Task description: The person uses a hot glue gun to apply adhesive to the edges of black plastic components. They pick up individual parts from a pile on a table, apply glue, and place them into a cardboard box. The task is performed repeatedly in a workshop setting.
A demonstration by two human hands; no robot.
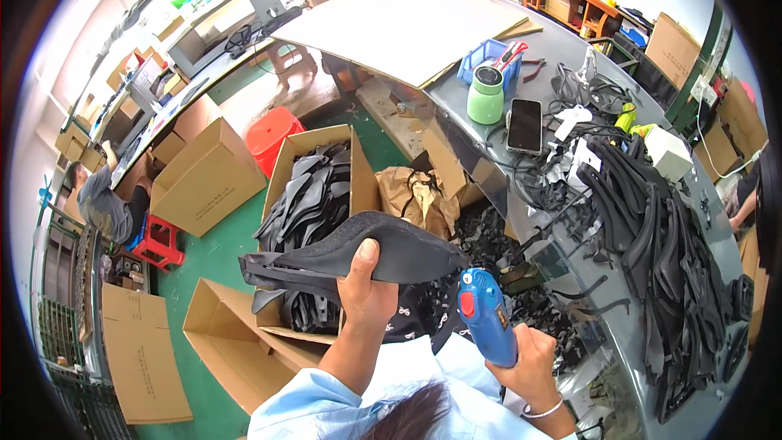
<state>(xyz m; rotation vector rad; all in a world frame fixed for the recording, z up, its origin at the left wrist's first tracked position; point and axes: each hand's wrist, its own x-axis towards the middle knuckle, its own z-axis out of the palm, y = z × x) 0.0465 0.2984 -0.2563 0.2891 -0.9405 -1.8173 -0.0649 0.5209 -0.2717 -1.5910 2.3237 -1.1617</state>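
**A:** What are the hands doing?

**B:** The left hand (365,293) is raised in front of the person, fingers wrapped under a black curved moulded piece (358,257) and the thumb pressed flat on top. The piece is held up in the air, level, over an open cardboard box (287,165) on the green floor; that box is full of similar black parts.

**A:** And the other hand?

**B:** The right hand (525,358) is closed in a full fist around the handle of a blue glue gun (485,315) with a red switch. Its nose points up toward the underside of the black piece, just beside it; I cannot tell whether they touch.

**A:** What is on the desk?

**B:** To the person's right, the grey desk (562,45) carries a big heap of black rubber strips (660,228) along its right edge. Toward the far end are a dark phone (524,125), a green cup (486,94) and a blue basket (482,55). A red stool (273,132) stands on the floor beyond the box.
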